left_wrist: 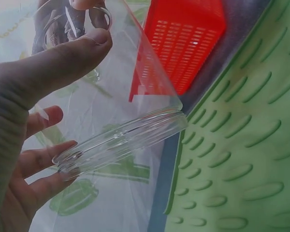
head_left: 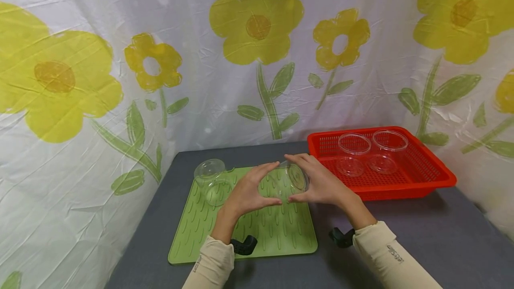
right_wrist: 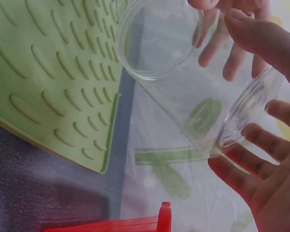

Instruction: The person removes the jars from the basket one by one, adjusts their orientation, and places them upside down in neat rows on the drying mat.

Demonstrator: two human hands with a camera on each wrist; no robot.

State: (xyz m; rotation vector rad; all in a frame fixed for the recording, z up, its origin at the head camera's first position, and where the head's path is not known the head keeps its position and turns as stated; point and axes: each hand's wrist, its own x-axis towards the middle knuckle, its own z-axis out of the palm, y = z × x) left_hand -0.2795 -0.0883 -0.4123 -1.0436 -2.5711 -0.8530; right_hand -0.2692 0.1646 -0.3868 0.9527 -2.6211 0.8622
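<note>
A clear plastic cup (head_left: pixel 288 179) is held tilted on its side between both hands, above the green mat (head_left: pixel 277 229). My left hand (head_left: pixel 250 188) grips it from the left; in the left wrist view its thumb lies along the cup (left_wrist: pixel 121 135) and its fingertips touch the ringed end. On the right, my right hand (head_left: pixel 321 179) curls its fingers around the other round end, also seen on the cup (right_wrist: pixel 183 101) in the right wrist view. Another clear cup (head_left: pixel 210 179) stands on the mat's back left part.
Back right on the dark grey table (head_left: pixel 401 244) sits a red plastic basket (head_left: pixel 431 171) with slotted walls. Two clear cups stand inside, a left one (head_left: pixel 353 157) and a right one (head_left: pixel 388 153). A curtain (head_left: pixel 192 88) printed with yellow flowers hangs behind.
</note>
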